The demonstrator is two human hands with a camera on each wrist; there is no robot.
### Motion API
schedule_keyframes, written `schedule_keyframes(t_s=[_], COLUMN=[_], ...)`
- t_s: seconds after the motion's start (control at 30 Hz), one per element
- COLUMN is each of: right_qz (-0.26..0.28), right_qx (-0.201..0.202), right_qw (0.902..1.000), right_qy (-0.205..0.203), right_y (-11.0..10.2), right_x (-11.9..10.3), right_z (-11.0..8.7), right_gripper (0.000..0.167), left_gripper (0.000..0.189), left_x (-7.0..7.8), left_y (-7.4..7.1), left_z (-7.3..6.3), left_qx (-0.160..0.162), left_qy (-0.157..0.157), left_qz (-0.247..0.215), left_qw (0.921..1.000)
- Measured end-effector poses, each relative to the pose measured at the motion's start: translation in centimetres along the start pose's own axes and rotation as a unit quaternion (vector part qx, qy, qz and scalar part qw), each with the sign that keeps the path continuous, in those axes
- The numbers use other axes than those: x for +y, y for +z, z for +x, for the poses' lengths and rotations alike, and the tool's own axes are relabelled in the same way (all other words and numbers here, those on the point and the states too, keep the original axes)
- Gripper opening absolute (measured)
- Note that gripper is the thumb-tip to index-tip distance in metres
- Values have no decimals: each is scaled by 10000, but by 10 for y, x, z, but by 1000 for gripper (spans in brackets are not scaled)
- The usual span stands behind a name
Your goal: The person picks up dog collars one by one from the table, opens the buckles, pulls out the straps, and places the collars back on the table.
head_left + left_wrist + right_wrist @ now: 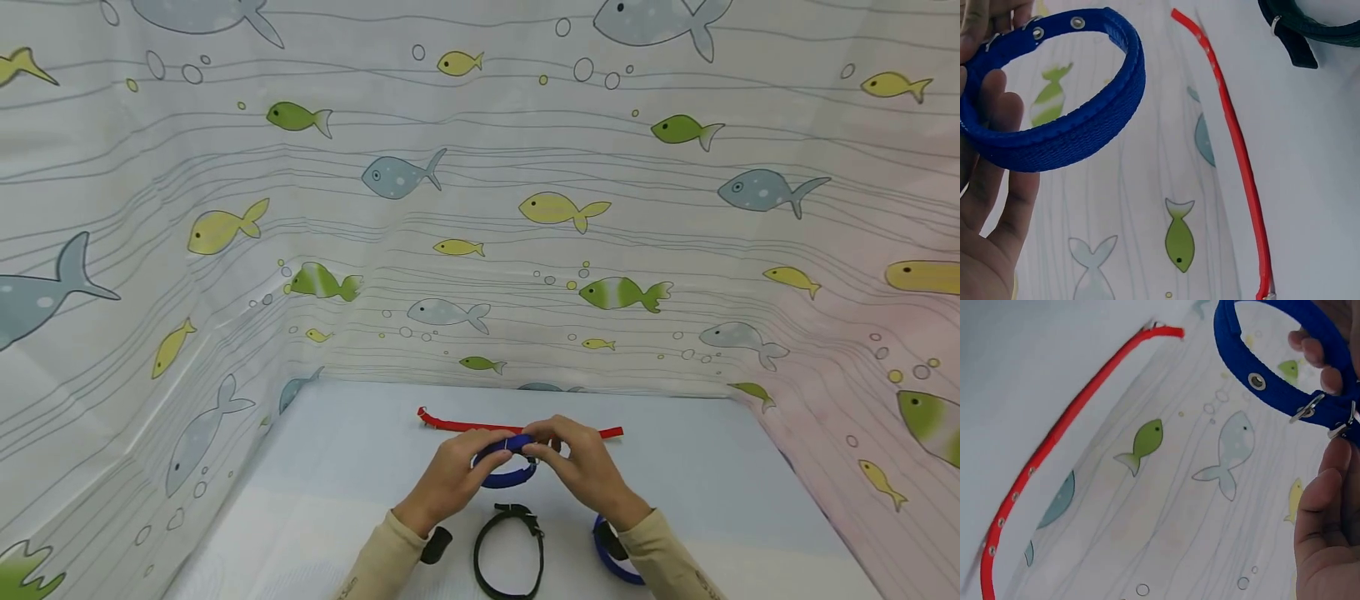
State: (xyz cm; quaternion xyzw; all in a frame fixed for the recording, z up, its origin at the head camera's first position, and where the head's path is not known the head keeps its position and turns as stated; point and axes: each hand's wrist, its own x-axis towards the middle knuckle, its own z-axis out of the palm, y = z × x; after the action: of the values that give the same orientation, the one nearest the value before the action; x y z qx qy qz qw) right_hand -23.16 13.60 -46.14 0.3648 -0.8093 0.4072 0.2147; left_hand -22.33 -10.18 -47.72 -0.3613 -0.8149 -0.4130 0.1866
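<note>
A blue collar [508, 479], closed into a loop, is held up over the table by both hands. My left hand [450, 473] grips its left side, with some fingers inside the loop in the left wrist view. At the buckle [1341, 428], my right hand [583, 467] pinches the strap between thumb and fingers. Metal eyelets [1077, 23] show along the blue band, and the strap passes through the buckle and a metal ring [1307, 407]. Behind the hands, a red collar [457, 426] lies stretched out flat, partly covered by them in the head view.
Nearer the body, a black collar [477, 550] lies looped on the white table [337, 433]. Another blue collar [613, 568] sits by the right forearm, partly hidden. Fish-printed sheeting [480, 208] rises at the back and sides.
</note>
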Motion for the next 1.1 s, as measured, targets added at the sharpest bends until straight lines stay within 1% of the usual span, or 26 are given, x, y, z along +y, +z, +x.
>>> schedule_keyframes(t_s=[0.07, 0.1, 0.17, 0.27, 0.33, 0.4, 0.53, 0.7, 0.83, 0.97, 1.1], right_qz=[25, -60, -339, -810, -980, -932, -602, -297, -199, 1, 48], right_qx=[36, 19, -29, -132, -122, -127, -67, 210, 345, 351, 178], right_qw=[10000, 10000, 9993, 9960, 9939, 9942, 9974, 9987, 9988, 9993, 9998], right_qy=[-10, -18, -121, -351, -494, -522, -384, -357, -295, -162, -112], right_y=[1, 1, 1, 0, 0, 0, 1, 3, 4, 5, 5], right_x=[-1, -2, -4, -7, -8, -9, -9, -8, -9, -7, -6], right_z=[0, 0, -2, -2, -2, -1, 0, 4, 2, 1, 0], right_gripper=[25, 26, 30, 30, 29, 25, 26, 27, 28, 27, 26], left_gripper=[28, 28, 29, 30, 30, 29, 29, 30, 30, 31, 30], left_x=[1, 1, 2, 3, 4, 6, 8, 10, 11, 11, 10], left_y=[-1, -2, -2, -2, -1, 0, 1, -2, -4, -4, -4], left_z=[-1, -1, -2, -3, -3, -2, -1, 1, 0, 0, -2], left_qx=[13, 0, -49, -206, -260, -271, -125, -4, -34, -55, -57], left_qy=[27, 38, 134, 284, 372, 367, 293, 136, 61, 32, 40], left_qz=[44, 77, 215, 484, 583, 608, 539, 366, 234, 203, 219], left_qw=[10000, 10000, 9997, 9982, 9973, 9971, 9980, 9992, 9997, 9998, 9997])
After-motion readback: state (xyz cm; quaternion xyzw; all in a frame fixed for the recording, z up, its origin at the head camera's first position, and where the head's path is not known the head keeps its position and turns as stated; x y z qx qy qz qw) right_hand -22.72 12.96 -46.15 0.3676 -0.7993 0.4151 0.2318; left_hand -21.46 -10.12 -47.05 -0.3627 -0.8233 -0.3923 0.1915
